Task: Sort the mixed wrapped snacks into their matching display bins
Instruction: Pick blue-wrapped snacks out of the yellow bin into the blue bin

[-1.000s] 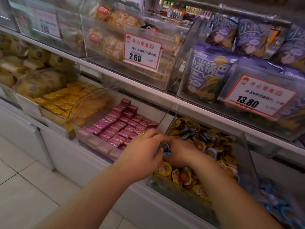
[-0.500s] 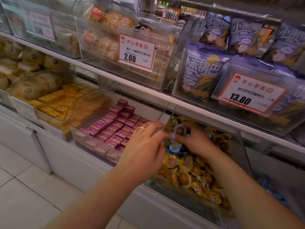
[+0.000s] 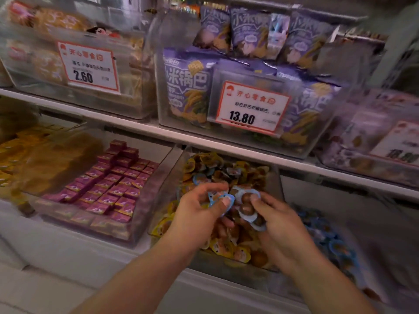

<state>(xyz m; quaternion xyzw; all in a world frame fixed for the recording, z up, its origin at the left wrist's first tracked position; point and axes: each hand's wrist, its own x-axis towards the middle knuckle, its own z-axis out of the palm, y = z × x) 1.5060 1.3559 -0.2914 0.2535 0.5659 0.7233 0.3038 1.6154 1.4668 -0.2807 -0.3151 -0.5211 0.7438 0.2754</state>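
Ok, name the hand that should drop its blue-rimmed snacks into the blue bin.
Right. The right hand already grips blue-rimmed snacks and is nearest the blue bin; the left hand would have to cross over it.

**Tight gap under the shelf**

The white shelf edge runs across mid-frame, just above the clear bin of yellow-wrapped snacks, leaving only a low opening at the bin's back. Both hands fill the bin's front centre. Clear side walls divide it from the magenta-box bin at left and the blue-wrapper bin at right.
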